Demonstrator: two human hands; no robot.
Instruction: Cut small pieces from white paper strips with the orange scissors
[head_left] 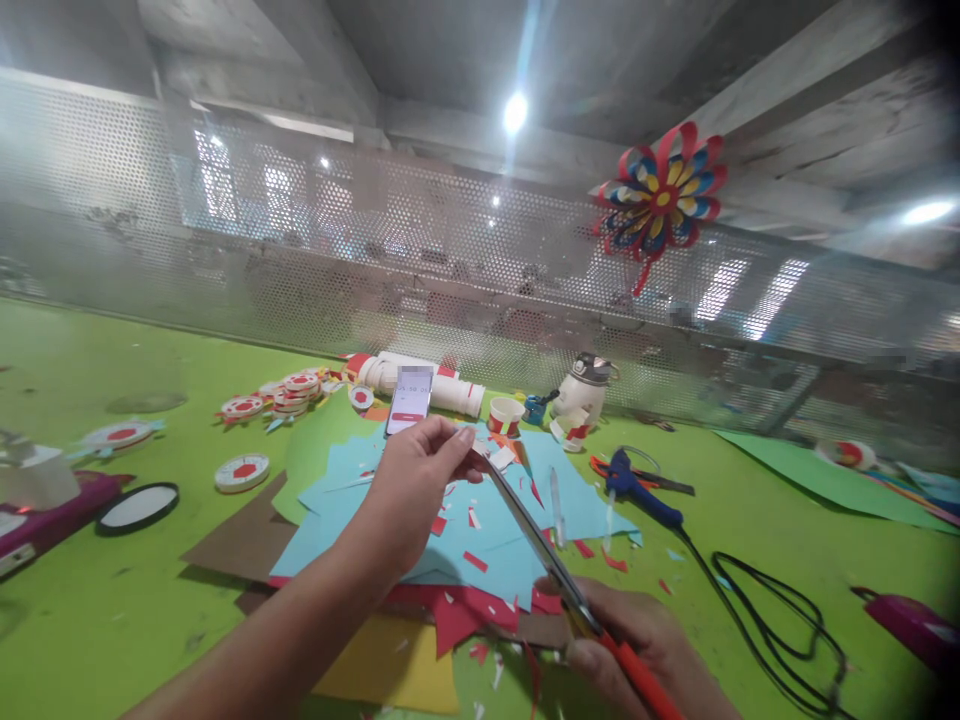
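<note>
Up front, scissors (536, 540) in right hand (637, 650), tips at left hand (416, 485)

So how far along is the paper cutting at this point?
Done: red and white discs lie stacked at the back, and red scraps litter the light blue sheets. In hand: the right hand works the scissors, whose tips meet a small piece pinched in the left hand. Left: large blue, yellow and brown sheets look mostly whole.
</note>
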